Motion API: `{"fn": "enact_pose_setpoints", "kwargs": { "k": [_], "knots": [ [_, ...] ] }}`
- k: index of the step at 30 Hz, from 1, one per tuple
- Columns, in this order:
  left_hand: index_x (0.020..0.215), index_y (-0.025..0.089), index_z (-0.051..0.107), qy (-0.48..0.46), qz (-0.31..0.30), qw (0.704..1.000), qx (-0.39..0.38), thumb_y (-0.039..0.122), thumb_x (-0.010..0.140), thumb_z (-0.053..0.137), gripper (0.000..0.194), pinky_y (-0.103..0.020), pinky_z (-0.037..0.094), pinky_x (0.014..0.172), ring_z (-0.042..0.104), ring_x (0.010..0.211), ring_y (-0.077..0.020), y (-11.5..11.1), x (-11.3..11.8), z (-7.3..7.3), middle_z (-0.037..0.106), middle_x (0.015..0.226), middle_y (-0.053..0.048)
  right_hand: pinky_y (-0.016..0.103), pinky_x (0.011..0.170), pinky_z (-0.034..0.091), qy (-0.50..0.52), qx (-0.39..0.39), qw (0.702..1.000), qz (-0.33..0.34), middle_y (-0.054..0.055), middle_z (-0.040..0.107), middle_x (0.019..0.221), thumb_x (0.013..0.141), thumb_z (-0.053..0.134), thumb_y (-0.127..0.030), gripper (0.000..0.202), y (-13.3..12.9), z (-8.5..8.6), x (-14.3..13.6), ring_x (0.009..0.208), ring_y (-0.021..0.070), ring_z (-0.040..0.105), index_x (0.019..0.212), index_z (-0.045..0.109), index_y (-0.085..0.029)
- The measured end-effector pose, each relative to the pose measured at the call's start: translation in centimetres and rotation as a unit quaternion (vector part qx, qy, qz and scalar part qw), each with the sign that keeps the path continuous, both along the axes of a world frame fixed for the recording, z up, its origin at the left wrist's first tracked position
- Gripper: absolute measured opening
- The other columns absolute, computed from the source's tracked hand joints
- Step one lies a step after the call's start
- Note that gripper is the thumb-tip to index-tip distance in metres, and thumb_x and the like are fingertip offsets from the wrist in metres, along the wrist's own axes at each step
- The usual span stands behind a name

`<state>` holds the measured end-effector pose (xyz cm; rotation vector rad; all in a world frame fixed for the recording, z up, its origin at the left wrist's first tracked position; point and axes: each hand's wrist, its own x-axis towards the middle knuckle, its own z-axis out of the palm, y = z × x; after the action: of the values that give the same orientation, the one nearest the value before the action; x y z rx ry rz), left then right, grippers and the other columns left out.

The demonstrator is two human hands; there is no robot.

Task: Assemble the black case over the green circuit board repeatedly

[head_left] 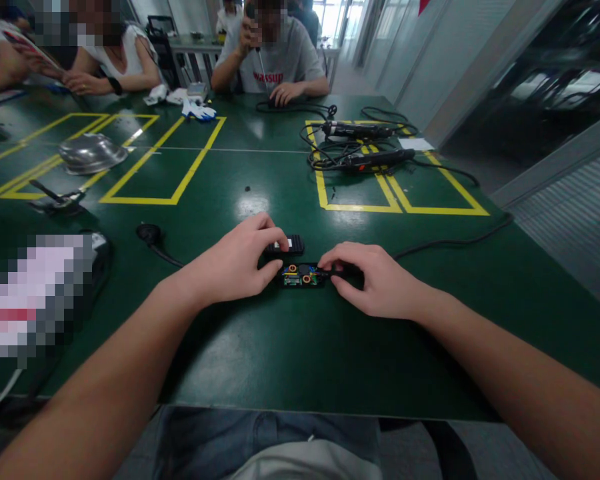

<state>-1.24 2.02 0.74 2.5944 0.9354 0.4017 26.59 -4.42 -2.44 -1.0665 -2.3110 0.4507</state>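
Note:
An open black case with a circuit board [303,275] lies on the green table [230,360], with copper-coloured rings and coloured wires showing on it. Just behind it rests a black ribbed cover [294,245] with a white label. My left hand [250,257] is at the case's left end, thumb near its edge and a fingertip on the cover. At the right end, my right hand [367,277] has its thumb and fingers closed round the black cable [336,272] where it meets the case.
A black plug [149,233] lies left of my left hand. Black electric tools [370,159] with coiled cords lie at the back right. A metal bowl [93,153], pliers [60,199] and a blurred-out box [35,293] are on the left. People sit across the table.

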Motion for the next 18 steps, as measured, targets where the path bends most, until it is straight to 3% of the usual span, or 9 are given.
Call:
{"fn": "enact_pose_setpoints", "kwargs": {
  "k": [3, 6, 11, 18],
  "knots": [
    [0.130, 0.018, 0.075, -0.004, 0.018, 0.997, 0.073, 0.026, 0.103, 0.056, 0.034, -0.054, 0.053, 0.115, 0.063, 0.125, -0.0325, 0.3, 0.1, -0.6, 0.066, 0.131, -0.014, 0.039, 0.081, 0.061, 0.018, 0.021, 1.000, 0.010, 0.009, 0.077, 0.101, 0.091, 0.061, -0.011, 0.020, 0.0, -0.1, -0.1, 0.087, 0.0235, 0.072, 0.106, 0.072, -0.021],
    [0.139, 0.017, 0.073, 0.032, 0.006, 0.996, 0.085, 0.024, 0.107, 0.049, 0.041, -0.057, 0.051, 0.121, 0.061, 0.136, -0.0345, 0.5, 0.1, -1.1, 0.065, 0.144, -0.017, 0.042, 0.087, 0.062, 0.033, 0.048, 0.998, 0.012, 0.010, 0.076, 0.107, 0.094, 0.062, -0.013, 0.017, -0.1, -0.3, -0.1, 0.096, 0.0257, 0.074, 0.101, 0.074, -0.022],
    [0.144, 0.016, 0.072, 0.034, -0.020, 0.997, 0.063, 0.027, 0.107, 0.055, 0.042, -0.052, 0.053, 0.122, 0.065, 0.136, -0.0327, 0.3, 0.3, -1.4, 0.068, 0.145, -0.018, 0.042, 0.086, 0.062, 0.033, 0.074, 0.997, 0.009, 0.010, 0.076, 0.105, 0.098, 0.064, -0.015, 0.012, 0.0, -0.6, -0.3, 0.094, 0.0251, 0.074, 0.099, 0.074, -0.021],
    [0.148, 0.016, 0.069, 0.051, -0.003, 0.997, 0.056, 0.032, 0.107, 0.054, 0.046, -0.054, 0.052, 0.123, 0.064, 0.138, -0.0337, 0.2, 0.4, -1.4, 0.067, 0.148, -0.018, 0.041, 0.085, 0.062, 0.037, 0.069, 0.997, 0.002, 0.008, 0.078, 0.101, 0.100, 0.067, -0.015, 0.010, 0.3, -1.0, -0.4, 0.093, 0.0252, 0.074, 0.096, 0.072, -0.023]
  ]
}}
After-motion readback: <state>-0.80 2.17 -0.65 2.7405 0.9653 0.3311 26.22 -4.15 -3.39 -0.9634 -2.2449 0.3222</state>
